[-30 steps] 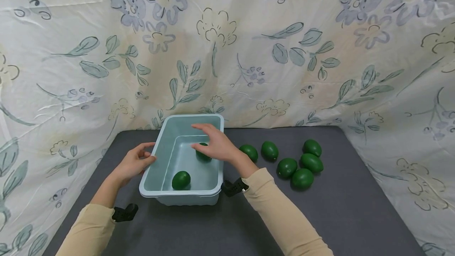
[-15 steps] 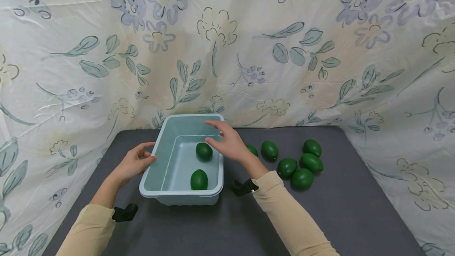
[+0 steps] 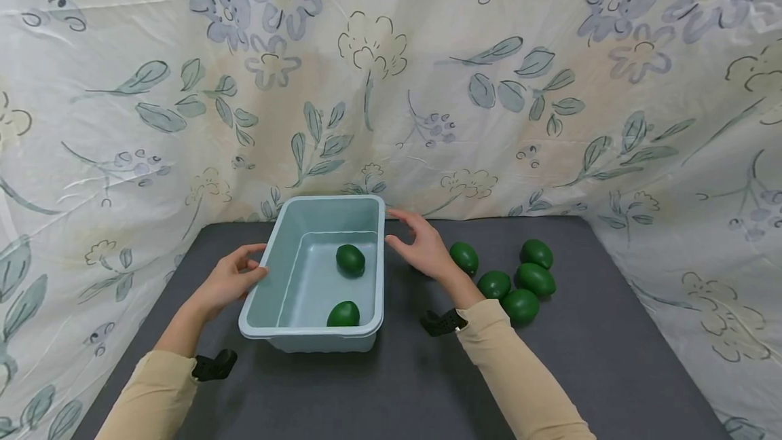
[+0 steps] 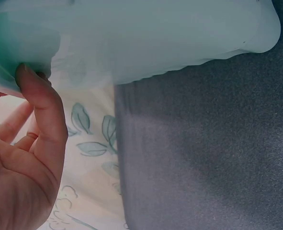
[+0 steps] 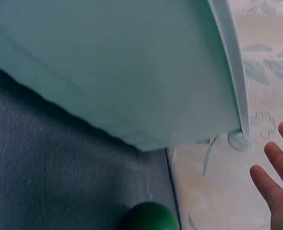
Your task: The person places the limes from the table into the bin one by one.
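Observation:
A pale blue plastic bin (image 3: 305,333) stands on the dark table. Inside it lie two dark green oval fruits, one toward the back (image 3: 351,261) and one by the front wall (image 3: 343,314); their exact kind is unclear. My left hand (image 3: 226,284) touches the bin's left rim with fingertips and thumb; in the left wrist view its thumb (image 4: 43,103) lies against the bin wall. My right hand (image 3: 425,248) hovers just right of the bin, fingers spread and holding nothing. A green fruit (image 5: 150,218) on the table near it shows in the right wrist view.
Right of my right hand several more green fruits (image 3: 535,280) lie loosely grouped on the dark grey table (image 3: 599,345). A flowered cloth (image 3: 391,87) hangs behind the table's back edge.
My right hand has moved right, from above the bin to outside its right rim. The front fruit has rolled right and toward the front wall. My left hand stays in place.

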The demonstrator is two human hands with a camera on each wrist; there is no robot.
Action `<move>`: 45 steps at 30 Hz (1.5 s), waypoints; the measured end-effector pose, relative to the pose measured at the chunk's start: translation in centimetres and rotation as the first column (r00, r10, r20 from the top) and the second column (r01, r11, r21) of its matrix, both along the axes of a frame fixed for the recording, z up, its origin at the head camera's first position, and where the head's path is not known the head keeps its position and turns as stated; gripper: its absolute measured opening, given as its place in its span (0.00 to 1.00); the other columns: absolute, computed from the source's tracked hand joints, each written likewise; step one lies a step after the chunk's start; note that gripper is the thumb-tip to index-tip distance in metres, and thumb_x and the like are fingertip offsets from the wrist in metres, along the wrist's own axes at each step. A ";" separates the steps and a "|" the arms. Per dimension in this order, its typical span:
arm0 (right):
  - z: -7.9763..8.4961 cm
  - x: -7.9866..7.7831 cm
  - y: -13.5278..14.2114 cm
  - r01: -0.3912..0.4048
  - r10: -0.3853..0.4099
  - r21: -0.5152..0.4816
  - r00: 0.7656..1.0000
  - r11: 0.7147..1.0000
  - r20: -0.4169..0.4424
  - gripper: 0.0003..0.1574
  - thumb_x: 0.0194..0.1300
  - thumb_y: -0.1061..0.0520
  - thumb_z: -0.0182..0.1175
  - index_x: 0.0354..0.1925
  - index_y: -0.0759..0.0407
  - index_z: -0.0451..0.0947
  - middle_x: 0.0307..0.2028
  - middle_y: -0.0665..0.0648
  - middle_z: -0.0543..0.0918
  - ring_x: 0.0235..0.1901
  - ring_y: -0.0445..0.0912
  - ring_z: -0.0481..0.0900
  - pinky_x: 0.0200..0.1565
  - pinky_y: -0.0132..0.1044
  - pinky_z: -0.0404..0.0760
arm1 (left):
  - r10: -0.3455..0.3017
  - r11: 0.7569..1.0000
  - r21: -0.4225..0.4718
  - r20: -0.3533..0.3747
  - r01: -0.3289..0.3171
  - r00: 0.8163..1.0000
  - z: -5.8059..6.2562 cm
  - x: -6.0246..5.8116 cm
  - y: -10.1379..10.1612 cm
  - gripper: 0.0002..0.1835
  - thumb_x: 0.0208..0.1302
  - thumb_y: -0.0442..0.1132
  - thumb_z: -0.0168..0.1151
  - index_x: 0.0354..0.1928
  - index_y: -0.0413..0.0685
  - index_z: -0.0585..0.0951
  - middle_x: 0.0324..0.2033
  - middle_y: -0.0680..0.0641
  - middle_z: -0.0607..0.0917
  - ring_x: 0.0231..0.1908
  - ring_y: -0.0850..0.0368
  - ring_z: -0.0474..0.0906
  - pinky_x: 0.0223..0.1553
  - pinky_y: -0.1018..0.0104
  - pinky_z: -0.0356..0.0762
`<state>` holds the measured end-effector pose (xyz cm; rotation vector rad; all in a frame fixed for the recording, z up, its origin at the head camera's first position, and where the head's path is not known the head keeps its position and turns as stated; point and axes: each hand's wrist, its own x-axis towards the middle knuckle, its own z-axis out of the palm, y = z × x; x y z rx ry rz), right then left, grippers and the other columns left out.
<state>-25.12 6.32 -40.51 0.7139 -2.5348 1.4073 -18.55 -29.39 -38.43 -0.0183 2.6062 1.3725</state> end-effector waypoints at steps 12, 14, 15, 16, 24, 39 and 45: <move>-2.9 0.0 2.8 0.101 -0.103 0.033 0.993 0.994 0.064 0.32 0.62 0.51 0.59 0.64 0.53 0.65 0.59 0.59 0.69 0.59 0.54 0.66 0.55 0.52 0.69 | 0.005 1.000 0.004 0.007 -0.005 1.000 0.1 0.0 0.1 0.32 0.65 0.39 0.54 0.68 0.44 0.55 0.40 0.38 0.74 0.32 0.53 0.77 0.29 0.60 0.78; -3.3 0.0 3.2 0.106 -0.108 0.035 0.992 0.994 0.064 0.32 0.62 0.51 0.59 0.63 0.55 0.65 0.59 0.60 0.69 0.60 0.55 0.66 0.55 0.52 0.69 | 0.007 1.000 0.002 0.007 -0.007 1.000 0.1 0.0 0.1 0.32 0.65 0.39 0.54 0.68 0.44 0.55 0.40 0.38 0.74 0.32 0.53 0.77 0.29 0.60 0.78; -3.5 0.0 3.3 0.108 -0.111 0.039 0.992 0.993 0.067 0.33 0.62 0.51 0.59 0.63 0.56 0.65 0.59 0.60 0.69 0.60 0.55 0.66 0.55 0.52 0.69 | 0.006 1.000 0.002 0.005 -0.006 1.000 0.1 0.0 0.1 0.32 0.65 0.39 0.54 0.68 0.44 0.55 0.40 0.38 0.74 0.32 0.53 0.77 0.29 0.60 0.78; -3.7 0.0 3.4 0.108 -0.111 0.046 0.992 0.993 0.065 0.33 0.62 0.51 0.59 0.63 0.57 0.65 0.60 0.60 0.68 0.60 0.55 0.66 0.55 0.53 0.68 | 0.007 1.000 0.002 0.006 -0.007 1.000 0.1 0.0 0.1 0.32 0.65 0.39 0.54 0.68 0.44 0.55 0.40 0.38 0.74 0.32 0.53 0.77 0.29 0.60 0.78; -5.5 -0.3 3.8 0.109 -0.128 0.153 0.984 0.982 0.120 0.36 0.62 0.47 0.59 0.65 0.55 0.62 0.63 0.59 0.66 0.63 0.52 0.62 0.59 0.50 0.64 | 0.009 1.000 -0.002 0.000 -0.009 1.000 -0.1 -0.1 0.0 0.32 0.65 0.39 0.54 0.69 0.44 0.55 0.40 0.38 0.74 0.33 0.52 0.77 0.29 0.59 0.78; -7.2 -0.3 4.1 0.098 -0.127 0.186 0.980 0.978 0.151 0.37 0.61 0.50 0.60 0.65 0.60 0.62 0.62 0.64 0.65 0.62 0.58 0.62 0.59 0.53 0.63 | 0.014 1.000 -0.018 -0.004 -0.015 1.000 -0.1 0.0 0.1 0.32 0.65 0.39 0.54 0.69 0.45 0.55 0.40 0.38 0.73 0.32 0.52 0.76 0.29 0.60 0.78; -8.4 -0.5 4.0 0.121 -0.153 0.201 0.976 0.972 0.154 0.37 0.60 0.51 0.61 0.64 0.59 0.63 0.61 0.66 0.64 0.59 0.59 0.65 0.55 0.54 0.67 | 0.018 1.000 -0.026 -0.001 -0.018 1.000 -0.2 0.0 0.1 0.32 0.65 0.39 0.54 0.69 0.45 0.55 0.40 0.38 0.73 0.33 0.52 0.76 0.30 0.60 0.78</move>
